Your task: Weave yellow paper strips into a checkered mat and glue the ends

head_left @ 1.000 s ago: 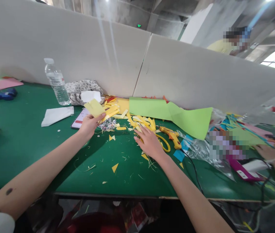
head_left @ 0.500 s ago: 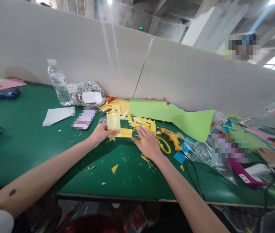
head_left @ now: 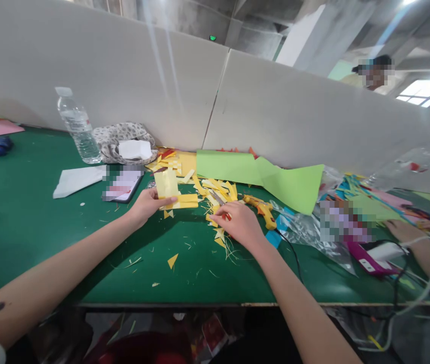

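My left hand (head_left: 147,205) pinches yellow paper between thumb and fingers. A pale yellow upright piece (head_left: 166,183) stands above the thumb, and a folded yellow strip (head_left: 187,201) juts out to the right. The scissors (head_left: 217,197) are in my right hand (head_left: 238,220), fingers curled round the handles, which are mostly hidden. Their blades point up and left over a heap of yellow paper scraps (head_left: 224,188). Just right of that hand lies a yellow glue gun (head_left: 262,208) with a black cord.
Green paper (head_left: 230,167) leans by the grey partition (head_left: 154,91). A water bottle (head_left: 78,126), a patterned cloth bag (head_left: 124,136) and a phone (head_left: 124,184) stand or lie on the left. Clear plastic (head_left: 313,232) and a co-worker's hand (head_left: 400,232) are at right.
My right hand has gone from lying spread beside the strip to closing on the scissors, which it covers. The left hand keeps the yellow paper. The whole view has shifted slightly.
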Demonstrator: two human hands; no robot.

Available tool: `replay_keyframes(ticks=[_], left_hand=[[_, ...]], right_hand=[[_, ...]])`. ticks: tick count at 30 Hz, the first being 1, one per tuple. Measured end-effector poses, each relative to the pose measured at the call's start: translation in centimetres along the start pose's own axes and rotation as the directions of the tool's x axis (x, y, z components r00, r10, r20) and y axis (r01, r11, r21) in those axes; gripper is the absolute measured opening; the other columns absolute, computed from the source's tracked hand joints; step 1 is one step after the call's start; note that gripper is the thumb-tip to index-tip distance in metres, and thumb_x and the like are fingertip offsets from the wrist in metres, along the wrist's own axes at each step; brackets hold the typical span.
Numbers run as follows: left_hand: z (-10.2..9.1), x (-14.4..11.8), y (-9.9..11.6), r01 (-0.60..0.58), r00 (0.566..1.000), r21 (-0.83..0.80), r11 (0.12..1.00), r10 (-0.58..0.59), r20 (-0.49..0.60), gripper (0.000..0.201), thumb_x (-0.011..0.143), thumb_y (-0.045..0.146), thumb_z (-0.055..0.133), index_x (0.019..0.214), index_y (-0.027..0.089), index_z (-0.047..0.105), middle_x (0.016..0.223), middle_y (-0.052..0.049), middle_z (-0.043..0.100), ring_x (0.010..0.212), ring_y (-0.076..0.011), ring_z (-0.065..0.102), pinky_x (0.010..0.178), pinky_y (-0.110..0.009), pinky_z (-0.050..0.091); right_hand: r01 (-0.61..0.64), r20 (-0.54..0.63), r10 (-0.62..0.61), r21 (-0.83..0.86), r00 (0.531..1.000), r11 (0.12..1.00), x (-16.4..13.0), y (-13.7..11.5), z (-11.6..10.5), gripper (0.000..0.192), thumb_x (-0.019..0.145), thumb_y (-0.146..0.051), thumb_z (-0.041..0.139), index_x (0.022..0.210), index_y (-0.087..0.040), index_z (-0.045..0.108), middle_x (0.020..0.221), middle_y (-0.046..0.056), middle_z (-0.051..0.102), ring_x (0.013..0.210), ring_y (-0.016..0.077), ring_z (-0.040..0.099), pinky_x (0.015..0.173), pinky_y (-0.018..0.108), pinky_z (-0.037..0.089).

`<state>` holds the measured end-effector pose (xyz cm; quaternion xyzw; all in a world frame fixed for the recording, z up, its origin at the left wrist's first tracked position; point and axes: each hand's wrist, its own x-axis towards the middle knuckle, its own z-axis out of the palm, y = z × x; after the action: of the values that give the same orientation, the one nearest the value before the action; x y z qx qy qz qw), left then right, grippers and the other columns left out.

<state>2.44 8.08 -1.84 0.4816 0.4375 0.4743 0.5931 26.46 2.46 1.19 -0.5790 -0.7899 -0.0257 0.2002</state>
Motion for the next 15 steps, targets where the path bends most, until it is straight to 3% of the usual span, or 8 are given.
replay_keyframes(ticks=[3, 8, 15], left_hand=[[-0.2, 0.1, -0.2, 0.002, 1.000, 0.016, 1.000, -0.002, -0.006, 0.023, 0.055, 0.022, 0.076, 0.076, 0.015, 0.069, 0.082, -0.009, 0.071, 0.068, -0.0193, 0.065, 0.059, -0.026, 0.051], [-0.2, 0.3, -0.4, 0.009, 1.000, 0.022, 1.000, -0.009, 0.004, 0.027, 0.054, 0.024, 0.077, 0.079, 0.015, 0.069, 0.083, -0.009, 0.071, 0.069, -0.0187, 0.066, 0.060, -0.026, 0.051], [-0.1, 0.1, -0.3, 0.002, 1.000, 0.031, 1.000, -0.003, 0.022, 0.028, 0.055, 0.025, 0.077, 0.080, 0.015, 0.069, 0.084, -0.009, 0.071, 0.069, -0.0187, 0.066, 0.061, -0.026, 0.051]], right_hand=[[0.069, 0.051, -0.062, -0.161, 0.997, 0.985, -0.2, -0.9, 0.6, 0.016, 0.076, -0.034, 0.055, 0.072, -0.021, 0.063, 0.070, 0.004, 0.065, 0.072, 0.0203, 0.056, 0.063, 0.031, 0.039], [0.065, 0.069, -0.043, -0.366, 0.997, 0.928, -0.3, -1.5, 1.4, 0.014, 0.073, -0.021, 0.049, 0.080, -0.017, 0.060, 0.070, 0.008, 0.064, 0.073, 0.0233, 0.057, 0.068, 0.036, 0.036], [-0.023, 0.045, 0.043, -0.377, 0.998, 0.926, -0.8, -1.3, 0.7, 0.026, 0.070, -0.009, 0.043, 0.088, -0.019, 0.058, 0.063, 0.006, 0.064, 0.057, 0.0199, 0.057, 0.060, 0.033, 0.036]])
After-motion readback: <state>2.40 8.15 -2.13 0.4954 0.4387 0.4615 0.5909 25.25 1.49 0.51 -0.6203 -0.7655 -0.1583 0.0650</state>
